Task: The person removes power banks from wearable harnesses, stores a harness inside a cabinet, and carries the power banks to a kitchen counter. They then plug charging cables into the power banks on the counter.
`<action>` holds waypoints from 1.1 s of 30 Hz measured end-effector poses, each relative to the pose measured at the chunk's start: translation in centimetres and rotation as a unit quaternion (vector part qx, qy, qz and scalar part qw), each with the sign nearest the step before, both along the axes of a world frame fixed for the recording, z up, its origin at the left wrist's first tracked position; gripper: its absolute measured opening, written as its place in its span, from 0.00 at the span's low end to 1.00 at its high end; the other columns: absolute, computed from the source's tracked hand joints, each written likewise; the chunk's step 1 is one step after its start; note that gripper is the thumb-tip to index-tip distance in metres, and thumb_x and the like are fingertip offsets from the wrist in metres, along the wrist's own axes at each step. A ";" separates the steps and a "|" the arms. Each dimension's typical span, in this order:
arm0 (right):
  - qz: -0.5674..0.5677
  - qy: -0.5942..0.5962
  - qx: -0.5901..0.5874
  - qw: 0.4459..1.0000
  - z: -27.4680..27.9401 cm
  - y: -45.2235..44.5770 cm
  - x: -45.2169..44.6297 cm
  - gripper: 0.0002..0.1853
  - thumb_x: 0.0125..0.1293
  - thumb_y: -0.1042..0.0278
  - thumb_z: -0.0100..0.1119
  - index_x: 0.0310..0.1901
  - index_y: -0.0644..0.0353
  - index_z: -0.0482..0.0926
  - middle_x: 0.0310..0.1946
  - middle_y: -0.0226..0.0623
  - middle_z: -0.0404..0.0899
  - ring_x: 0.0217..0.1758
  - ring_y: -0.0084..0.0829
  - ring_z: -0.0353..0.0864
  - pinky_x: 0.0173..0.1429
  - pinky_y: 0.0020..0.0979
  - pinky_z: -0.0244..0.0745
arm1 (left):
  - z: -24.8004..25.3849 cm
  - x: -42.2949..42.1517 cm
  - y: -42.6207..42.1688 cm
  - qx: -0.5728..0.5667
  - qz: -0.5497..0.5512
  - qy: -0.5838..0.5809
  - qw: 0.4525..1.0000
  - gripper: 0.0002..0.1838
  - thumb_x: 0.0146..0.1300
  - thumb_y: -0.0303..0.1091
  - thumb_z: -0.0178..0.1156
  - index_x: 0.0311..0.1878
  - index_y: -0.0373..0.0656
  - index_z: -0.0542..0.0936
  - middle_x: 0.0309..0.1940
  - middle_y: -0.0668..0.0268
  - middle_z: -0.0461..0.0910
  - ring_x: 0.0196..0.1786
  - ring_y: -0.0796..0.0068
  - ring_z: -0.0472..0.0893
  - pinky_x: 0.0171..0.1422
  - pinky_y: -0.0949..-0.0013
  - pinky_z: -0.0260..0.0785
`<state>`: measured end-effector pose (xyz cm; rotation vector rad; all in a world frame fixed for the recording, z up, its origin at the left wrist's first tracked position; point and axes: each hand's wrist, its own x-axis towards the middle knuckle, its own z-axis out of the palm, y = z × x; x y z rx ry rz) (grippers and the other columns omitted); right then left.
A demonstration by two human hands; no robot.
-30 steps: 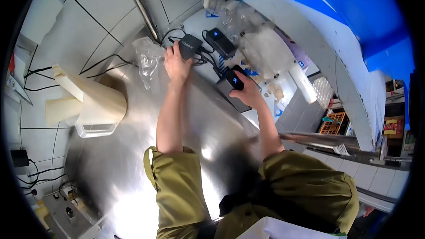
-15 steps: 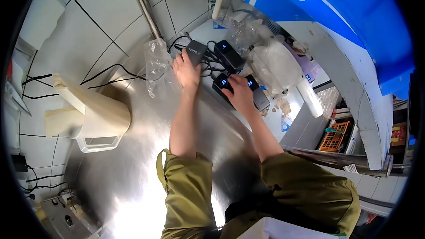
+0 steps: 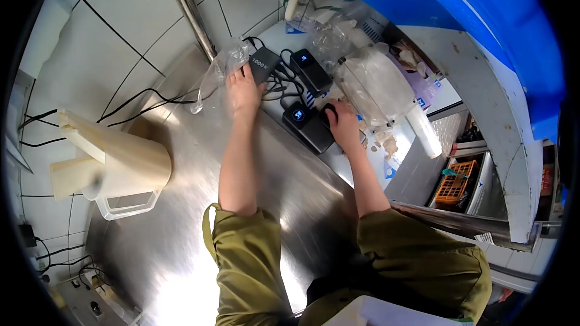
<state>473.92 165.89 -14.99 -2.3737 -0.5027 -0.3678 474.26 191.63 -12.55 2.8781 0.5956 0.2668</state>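
My left hand point(image 3: 243, 92) grips the lower edge of a dark grey block point(image 3: 264, 64) marked 1000W, thumb on one side and fingers on the other. My right hand point(image 3: 344, 125) is closed round the right-hand black power bank point(image 3: 329, 113), covering much of it. Directly left of that hand lies another black power bank point(image 3: 308, 128) with a lit blue display. A further black power bank point(image 3: 310, 71), also lit blue, lies above them. Black cables point(image 3: 279, 84) bunch between the block and the power banks.
Clear plastic point(image 3: 212, 81) lies beside my left hand. A bagged, whitish object point(image 3: 377, 87) and a white tube point(image 3: 424, 131) are at the right. A cream pitcher point(image 3: 130, 160) stands on the metal table point(image 3: 181, 229). An orange basket point(image 3: 456, 182) sits further right; a blue panel point(image 3: 483, 0) overhangs.
My right hand has moved off the left power bank, now uncovered, to the one at its right. My left hand stays at the grey block. The camera view has shifted slightly.
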 end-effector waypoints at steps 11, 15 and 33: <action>-0.095 0.024 -0.148 0.984 1.8 5.6 5.0 0.28 0.47 0.59 0.67 0.47 0.65 0.71 0.46 0.52 0.72 0.49 0.49 0.73 0.49 0.41 0.71 | 7.1 -3.8 3.8 -0.292 -0.051 -0.200 0.934 0.20 0.60 0.33 0.54 0.55 0.38 0.70 0.44 0.50 0.77 0.44 0.52 0.78 0.47 0.61 0.71; -0.050 0.083 -0.156 0.983 1.1 6.8 7.9 0.31 0.47 0.56 0.67 0.48 0.68 0.70 0.46 0.54 0.72 0.50 0.51 0.72 0.52 0.41 0.70 | 6.5 -6.9 2.5 0.014 -0.176 -0.137 0.975 0.19 0.58 0.31 0.54 0.53 0.41 0.72 0.45 0.58 0.76 0.52 0.59 0.74 0.54 0.62 0.66; -0.123 0.082 -0.041 0.988 0.1 -2.8 -6.4 0.39 0.51 0.68 0.64 0.65 0.51 0.58 0.47 0.54 0.66 0.48 0.54 0.69 0.50 0.41 0.66 | 0.3 -12.2 -1.6 -0.071 -0.049 -0.271 0.959 0.17 0.51 0.23 0.53 0.47 0.41 0.75 0.47 0.59 0.73 0.49 0.59 0.72 0.55 0.60 0.61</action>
